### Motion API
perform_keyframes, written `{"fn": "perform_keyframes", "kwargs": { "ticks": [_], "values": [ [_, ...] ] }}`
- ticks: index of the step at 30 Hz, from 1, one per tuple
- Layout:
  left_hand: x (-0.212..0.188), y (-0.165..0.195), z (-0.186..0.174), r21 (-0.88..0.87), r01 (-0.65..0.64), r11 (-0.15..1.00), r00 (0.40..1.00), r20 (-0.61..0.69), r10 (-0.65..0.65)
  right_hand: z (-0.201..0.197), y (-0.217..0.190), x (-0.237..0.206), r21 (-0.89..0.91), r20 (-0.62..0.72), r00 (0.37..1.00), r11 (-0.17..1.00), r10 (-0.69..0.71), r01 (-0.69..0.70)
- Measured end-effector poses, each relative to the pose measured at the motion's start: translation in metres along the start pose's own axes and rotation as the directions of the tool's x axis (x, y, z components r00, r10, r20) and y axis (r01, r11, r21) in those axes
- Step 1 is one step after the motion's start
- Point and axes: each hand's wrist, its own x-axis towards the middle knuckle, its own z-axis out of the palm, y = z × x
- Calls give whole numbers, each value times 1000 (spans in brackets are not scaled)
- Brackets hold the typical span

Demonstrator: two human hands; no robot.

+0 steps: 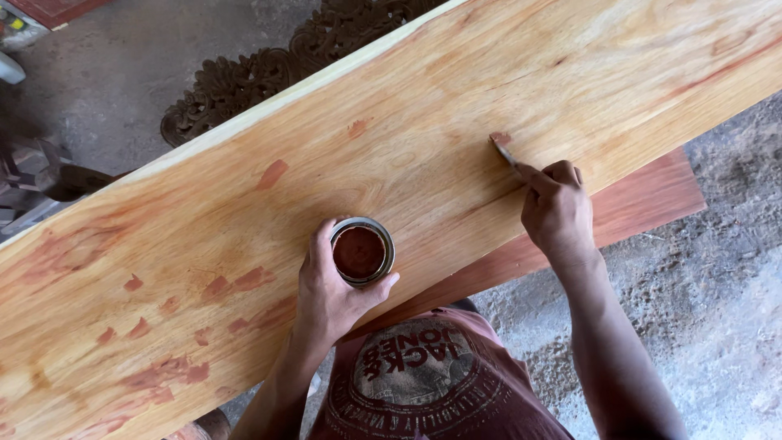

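A small round metal tin of reddish-brown paste (361,252) is grasped by the left hand (330,293) on the long pale wooden plank (423,106); a thin flat-bladed scraper (503,151) is pinched in the right hand's (558,212) grip, its tip pressed onto the plank.

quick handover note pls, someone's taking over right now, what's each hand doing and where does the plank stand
Left hand: gripping the small round metal tin of reddish-brown filler, which stands on the long pale wooden plank.
Right hand: holding a narrow putty knife, its tip on a fresh reddish dab on the plank.
Done: many reddish patches on the plank's left part, a few toward the middle.
Left: the plank beyond the knife shows almost no patches.
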Motion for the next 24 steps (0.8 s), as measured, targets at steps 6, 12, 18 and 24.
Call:
{"fn": "perform_keyframes", "kwargs": {
  "ticks": [6, 12, 18, 24],
  "values": [
    [0, -3, 0, 8, -1, 1000, 1000, 14, 1, 2, 14, 10, -93, -60, 998, 995, -37, 31],
    [-1, -5, 0, 9, 23, 1000, 1000, 17, -23, -7, 1, 17, -299, 5, 997, 951, 79, -74],
    [-5, -6, -1, 7, 5, 1000, 1000, 20, -5, 1, -46, 7, 96, -41, 993, 989, -110, 113],
    [-4, -9, 1, 6, 30, 1000, 999, 42, -30, -4, -43, 18, -122, 97, 984, 983, 149, -137]
  ]
}}
